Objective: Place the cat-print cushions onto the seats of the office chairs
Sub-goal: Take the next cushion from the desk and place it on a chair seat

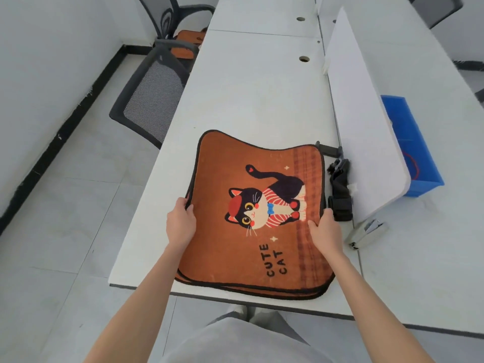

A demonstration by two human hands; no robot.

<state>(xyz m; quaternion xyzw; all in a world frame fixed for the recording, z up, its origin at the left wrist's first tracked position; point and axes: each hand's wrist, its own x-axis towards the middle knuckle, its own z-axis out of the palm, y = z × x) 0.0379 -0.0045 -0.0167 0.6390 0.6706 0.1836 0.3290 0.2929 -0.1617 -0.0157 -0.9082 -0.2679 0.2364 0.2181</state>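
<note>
Two bare forearms reach forward and down from the bottom of the view, above a grey-clad lap, to a stack of flat brown cat-print cushions with black piping point(251, 288) at the near end of the long white desk point(251, 82). The left hand point(181, 223) curls its fingers over the left edge of the top brown cushion printed with a black cat and the words "CUTE CAT" point(235, 174), thumb on the upper face, gripping the black trim. The right hand point(326, 230) pinches the right edge the same way, thumb lying on the plaid-patterned band, fingers wrapped under the rim. The far part of this top cushion bows upward off the stack.

Just right of the cushions lies a bundle of black straps and buckles point(340, 187), and nearer, a small silver stapler point(366, 231). A white divider panel point(366, 113) stands along the desk, with a blue plastic bin point(413, 142) behind it. Left of the desk, a black mesh office chair point(152, 100) is tucked in; beyond it a second black chair point(167, 19) already carries a brown cushion on its seat point(187, 39).
</note>
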